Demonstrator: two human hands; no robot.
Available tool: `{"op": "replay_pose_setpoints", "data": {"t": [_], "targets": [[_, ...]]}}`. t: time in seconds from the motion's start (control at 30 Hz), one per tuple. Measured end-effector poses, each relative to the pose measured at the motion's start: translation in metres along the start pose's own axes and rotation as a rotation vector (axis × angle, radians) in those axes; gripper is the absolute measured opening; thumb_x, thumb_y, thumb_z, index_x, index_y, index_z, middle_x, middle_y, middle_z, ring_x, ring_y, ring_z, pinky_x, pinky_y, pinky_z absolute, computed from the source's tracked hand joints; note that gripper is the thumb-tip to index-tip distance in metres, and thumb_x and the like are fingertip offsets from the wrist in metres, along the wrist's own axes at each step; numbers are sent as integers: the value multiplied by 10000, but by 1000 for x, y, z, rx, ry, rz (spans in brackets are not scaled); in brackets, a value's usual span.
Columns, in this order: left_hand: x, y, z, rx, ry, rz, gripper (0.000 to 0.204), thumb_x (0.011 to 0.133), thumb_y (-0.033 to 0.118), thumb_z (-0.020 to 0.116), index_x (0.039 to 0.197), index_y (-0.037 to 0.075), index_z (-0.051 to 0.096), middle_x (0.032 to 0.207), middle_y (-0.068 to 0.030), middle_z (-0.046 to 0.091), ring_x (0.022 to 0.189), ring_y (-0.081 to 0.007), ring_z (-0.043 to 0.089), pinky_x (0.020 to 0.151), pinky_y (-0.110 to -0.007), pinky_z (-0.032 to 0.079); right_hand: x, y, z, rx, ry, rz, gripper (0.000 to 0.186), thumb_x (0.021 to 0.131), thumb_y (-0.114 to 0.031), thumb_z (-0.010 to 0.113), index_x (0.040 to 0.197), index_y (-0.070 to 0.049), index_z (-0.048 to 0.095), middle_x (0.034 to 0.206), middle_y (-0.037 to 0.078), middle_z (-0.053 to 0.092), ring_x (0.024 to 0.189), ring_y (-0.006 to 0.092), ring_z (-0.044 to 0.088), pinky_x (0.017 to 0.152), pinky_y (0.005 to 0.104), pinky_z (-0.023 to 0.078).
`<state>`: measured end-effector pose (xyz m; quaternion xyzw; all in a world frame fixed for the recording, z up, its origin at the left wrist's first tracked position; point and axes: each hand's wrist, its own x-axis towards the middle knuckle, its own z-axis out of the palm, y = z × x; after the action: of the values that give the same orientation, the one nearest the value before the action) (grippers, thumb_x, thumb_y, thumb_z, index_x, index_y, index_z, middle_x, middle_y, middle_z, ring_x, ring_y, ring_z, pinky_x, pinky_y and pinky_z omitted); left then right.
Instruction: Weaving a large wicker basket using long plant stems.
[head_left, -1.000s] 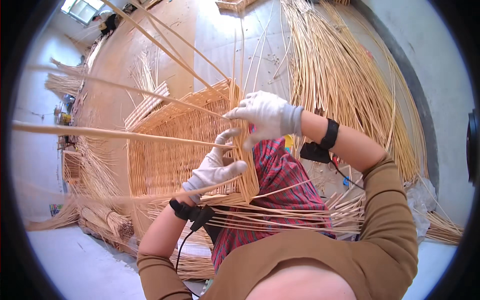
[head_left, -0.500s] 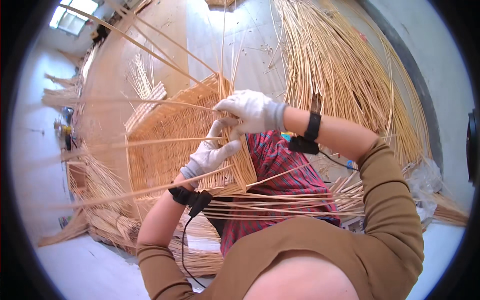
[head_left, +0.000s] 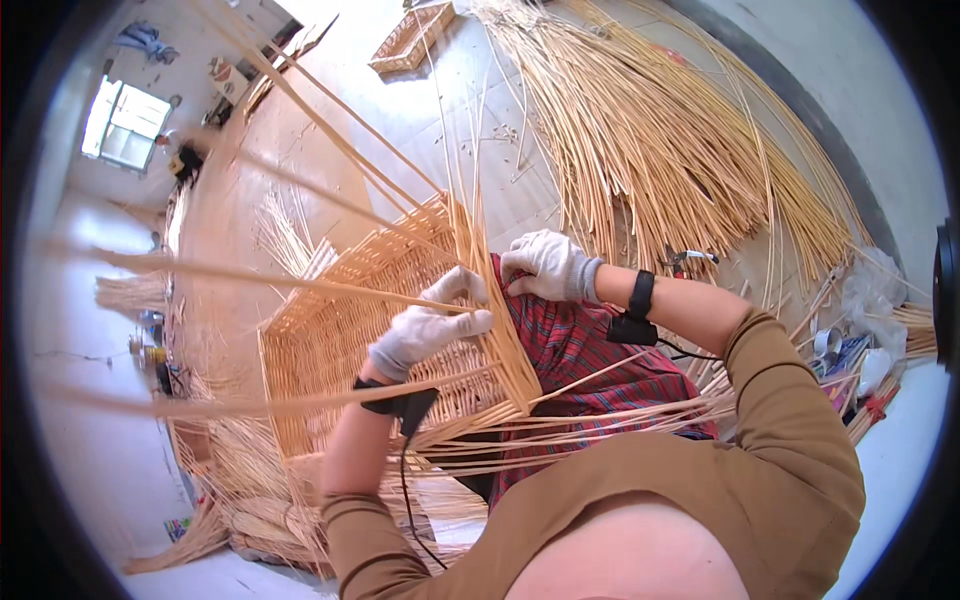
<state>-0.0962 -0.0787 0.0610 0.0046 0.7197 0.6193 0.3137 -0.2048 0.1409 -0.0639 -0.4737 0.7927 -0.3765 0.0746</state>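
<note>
A pale wicker basket (head_left: 310, 360) lies tilted across my lap, partly on red plaid cloth (head_left: 590, 350), with long rods (head_left: 340, 130) sticking out from its right-hand rim, several blurred. My gloved left hand (head_left: 435, 325) is closed on that rim, among the rod bases, its fingers curled and thumb pointing right. My gloved right hand (head_left: 550, 265) is just right of the same rim, over the cloth, with curled fingers; what they hold, if anything, is hidden. More rods (head_left: 600, 420) cross my lap below the basket.
A large sheaf of rods (head_left: 650, 150) fills the floor at upper right. Another basket (head_left: 410, 40) lies farther away. Cutters (head_left: 695, 260) and plastic bags (head_left: 865, 310) lie at right. Bundles (head_left: 240, 470) line the left side, and another person (head_left: 180, 155) is near the window.
My right hand has pulled back rightward from the rim and curled. My left hand stays on it. The basket appears lower and farther right, and more of the room shows as the view shifts.
</note>
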Motion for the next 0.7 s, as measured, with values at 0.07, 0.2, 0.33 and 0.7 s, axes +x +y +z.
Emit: {"op": "replay_pose_setpoints", "data": {"t": [0.07,0.2,0.33,0.7], "targets": [[-1,-7,13,39,113,31,313,938,213,788,1117,65,577,971,-1,605,851,-89,627,718,-274,566,12,2,-4,-181,86,-48,214,815,-321,777,885,-132,704,890,86,679,911,308,674,793,430,512],[-8,0,29,-3,107,41,294,924,158,789,1083,84,552,954,32,572,854,-62,580,737,-246,520,34,46,-38,-520,368,225,246,839,-353,689,859,-108,682,867,160,690,868,337,681,755,472,510],[-4,-13,34,-38,117,93,275,920,120,784,1087,78,569,973,50,561,856,-39,531,744,-221,478,16,43,-49,-417,529,523,250,919,-312,679,993,-74,678,1017,176,706,935,395,675,820,508,523],[27,-36,8,-1,203,127,480,807,195,888,1127,76,549,1069,-17,572,1027,-120,560,888,-300,515,-72,-136,15,-133,49,296,488,864,-510,677,890,-24,639,873,186,696,881,351,700,787,486,536]]}}
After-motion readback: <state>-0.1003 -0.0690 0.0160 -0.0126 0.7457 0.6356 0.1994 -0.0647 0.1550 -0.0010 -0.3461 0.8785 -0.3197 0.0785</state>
